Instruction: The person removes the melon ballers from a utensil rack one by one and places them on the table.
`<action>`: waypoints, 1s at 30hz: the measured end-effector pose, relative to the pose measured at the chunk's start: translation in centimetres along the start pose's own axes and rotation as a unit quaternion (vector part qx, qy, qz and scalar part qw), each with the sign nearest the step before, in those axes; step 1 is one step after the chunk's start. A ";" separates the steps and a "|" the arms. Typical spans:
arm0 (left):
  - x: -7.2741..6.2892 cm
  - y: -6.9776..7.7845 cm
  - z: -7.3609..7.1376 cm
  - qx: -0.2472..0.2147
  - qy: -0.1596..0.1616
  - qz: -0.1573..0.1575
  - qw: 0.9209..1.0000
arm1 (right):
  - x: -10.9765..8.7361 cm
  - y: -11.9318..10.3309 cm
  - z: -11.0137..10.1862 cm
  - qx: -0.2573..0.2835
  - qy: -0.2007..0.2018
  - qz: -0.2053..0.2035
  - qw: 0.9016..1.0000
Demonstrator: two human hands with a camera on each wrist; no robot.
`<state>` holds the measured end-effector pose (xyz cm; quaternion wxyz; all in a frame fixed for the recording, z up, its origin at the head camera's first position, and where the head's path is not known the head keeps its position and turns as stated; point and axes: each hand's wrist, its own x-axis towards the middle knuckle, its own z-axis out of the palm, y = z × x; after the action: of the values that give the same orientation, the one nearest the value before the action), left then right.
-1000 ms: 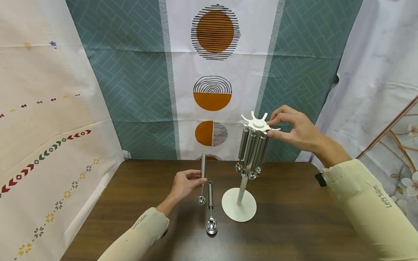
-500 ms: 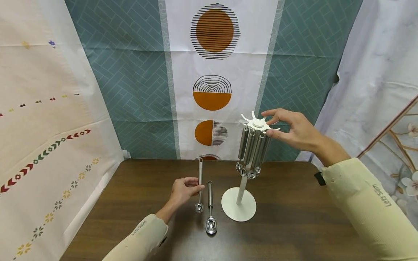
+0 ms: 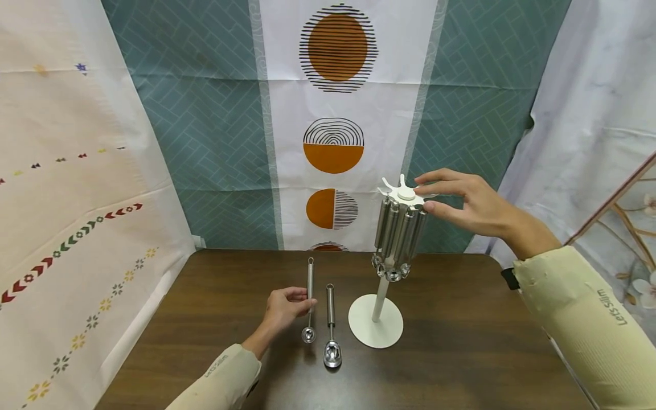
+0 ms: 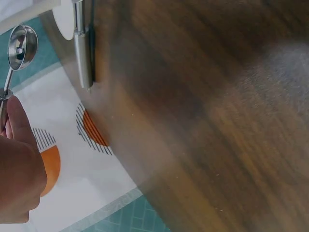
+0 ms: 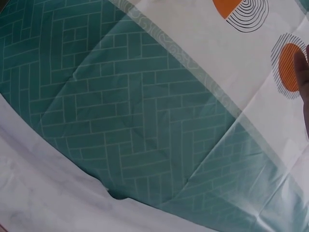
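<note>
In the head view, my left hand [image 3: 279, 310] pinches the handle of a small steel spoon with a round bowl [image 3: 308, 335] between thumb and fingers, its ringed end pointing away. In the left wrist view its bowl [image 4: 22, 47] juts out past the hand. Beside it, a larger steel scoop with an oval bowl [image 3: 332, 353] lies on the table. My right hand [image 3: 474, 205] reaches to the white rack top [image 3: 406, 195], fairly straight fingers and thumb at its prongs. Several steel spoons [image 3: 393, 233] hang there. The right wrist view catches only fingers [image 5: 303, 72].
The rack's round white base [image 3: 375, 337] stands on the dark wooden table [image 3: 451, 341], right of the larger scoop. A teal and white patterned cloth [image 3: 333, 102] hangs behind the table, with pale cloths on both sides.
My left hand has moved down and slightly left with the small spoon, toward me. The rack top has turned a little, and my right fingers have straightened on it.
</note>
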<state>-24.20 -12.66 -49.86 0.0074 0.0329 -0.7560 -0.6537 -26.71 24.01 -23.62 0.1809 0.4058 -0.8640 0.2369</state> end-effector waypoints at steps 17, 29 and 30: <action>-0.4 -3.2 0.2 0.038 0.002 -0.008 0.999 | -0.1 -0.2 0.0 0.017 0.006 -0.006 1.000; -0.2 -4.6 0.8 0.045 0.007 -0.023 0.999 | -0.1 -0.3 0.1 0.027 0.014 -0.009 0.999; -0.2 -4.8 0.8 0.046 0.008 -0.020 0.999 | -0.1 -0.3 0.1 0.029 0.014 -0.008 0.999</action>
<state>-23.89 -12.54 -54.71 -0.0013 0.0534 -0.7843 -0.6181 -26.43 23.83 -23.72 0.1834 0.4143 -0.8509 0.2658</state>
